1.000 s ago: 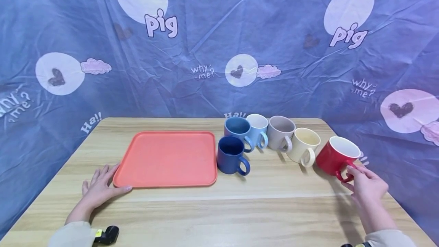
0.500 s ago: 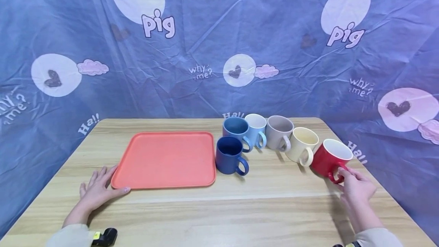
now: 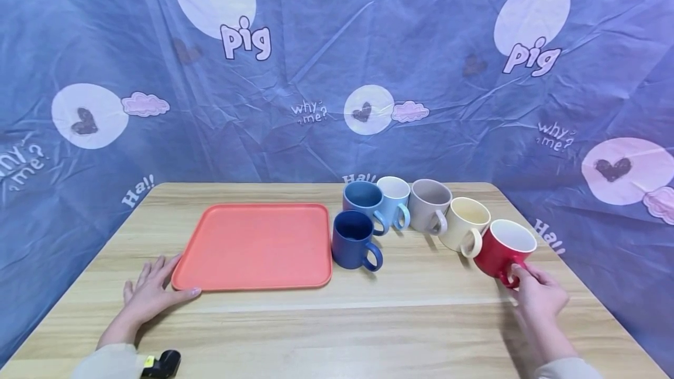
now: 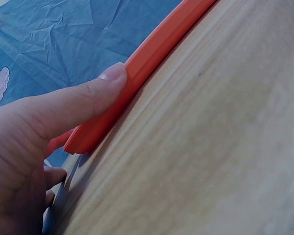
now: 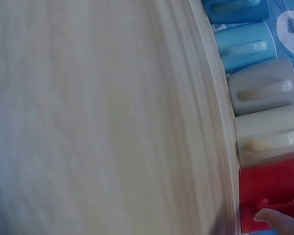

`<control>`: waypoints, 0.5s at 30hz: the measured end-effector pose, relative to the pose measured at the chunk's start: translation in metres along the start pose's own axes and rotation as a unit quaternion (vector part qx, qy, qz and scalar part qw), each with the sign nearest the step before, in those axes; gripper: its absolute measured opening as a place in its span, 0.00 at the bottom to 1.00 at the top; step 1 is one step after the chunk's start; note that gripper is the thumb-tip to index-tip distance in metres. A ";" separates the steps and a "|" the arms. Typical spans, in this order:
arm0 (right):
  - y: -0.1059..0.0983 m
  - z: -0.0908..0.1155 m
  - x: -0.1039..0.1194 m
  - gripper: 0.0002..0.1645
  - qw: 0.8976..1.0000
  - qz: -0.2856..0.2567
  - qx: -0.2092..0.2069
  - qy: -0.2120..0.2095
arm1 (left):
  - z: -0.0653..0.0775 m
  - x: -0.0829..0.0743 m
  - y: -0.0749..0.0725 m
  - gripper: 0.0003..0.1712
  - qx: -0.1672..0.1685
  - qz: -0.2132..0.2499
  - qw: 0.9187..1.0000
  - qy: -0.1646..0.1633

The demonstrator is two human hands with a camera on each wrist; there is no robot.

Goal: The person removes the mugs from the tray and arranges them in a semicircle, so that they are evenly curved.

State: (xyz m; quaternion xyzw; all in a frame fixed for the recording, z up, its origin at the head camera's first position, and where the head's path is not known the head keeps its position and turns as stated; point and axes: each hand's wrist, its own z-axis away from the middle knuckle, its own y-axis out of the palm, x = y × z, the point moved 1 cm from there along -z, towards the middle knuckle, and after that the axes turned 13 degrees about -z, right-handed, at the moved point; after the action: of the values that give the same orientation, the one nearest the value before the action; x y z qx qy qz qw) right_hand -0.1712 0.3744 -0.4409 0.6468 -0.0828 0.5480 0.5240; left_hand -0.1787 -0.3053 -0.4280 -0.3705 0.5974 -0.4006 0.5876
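At the right side of the table, my right hand pinches the handle of a red mug with a white inside. The mug stands right beside a cream mug, its rim facing up. In the right wrist view, only a thumb and part of a finger show at the red mug's handle. My left hand lies at the near left corner of a coral-red tray, fingers spread along its left edge. The left wrist view has the left thumb straight against the tray's outer edge.
A grey mug, a light blue mug and a medium blue mug continue the row leftward. A dark blue mug stands nearer, close to the tray's right edge. Behind the wooden table hangs a blue printed cloth.
My right hand has moved the red mug leftward and slightly nearer, up beside the cream mug, and the mug's tilt has lessened. The left hand has stayed at the tray.
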 end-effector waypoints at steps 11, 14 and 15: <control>0.009 0.016 -0.001 0.11 1.000 -0.008 -0.010 0.012 | 0.001 0.001 0.000 0.55 0.000 -0.012 1.000 0.000; 0.009 0.017 -0.005 0.12 1.000 -0.007 -0.011 0.008 | 0.001 0.001 0.000 0.55 0.000 -0.011 1.000 0.001; 0.009 0.017 -0.006 0.12 1.000 -0.005 -0.012 0.004 | 0.001 0.000 -0.001 0.55 0.000 -0.011 1.000 0.001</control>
State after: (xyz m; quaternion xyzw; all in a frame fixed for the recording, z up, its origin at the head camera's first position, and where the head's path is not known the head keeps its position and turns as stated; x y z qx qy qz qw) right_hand -0.1694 0.3546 -0.4377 0.6386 -0.0836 0.5473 0.5344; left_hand -0.1774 -0.3060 -0.4277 -0.3768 0.5941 -0.4073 0.5824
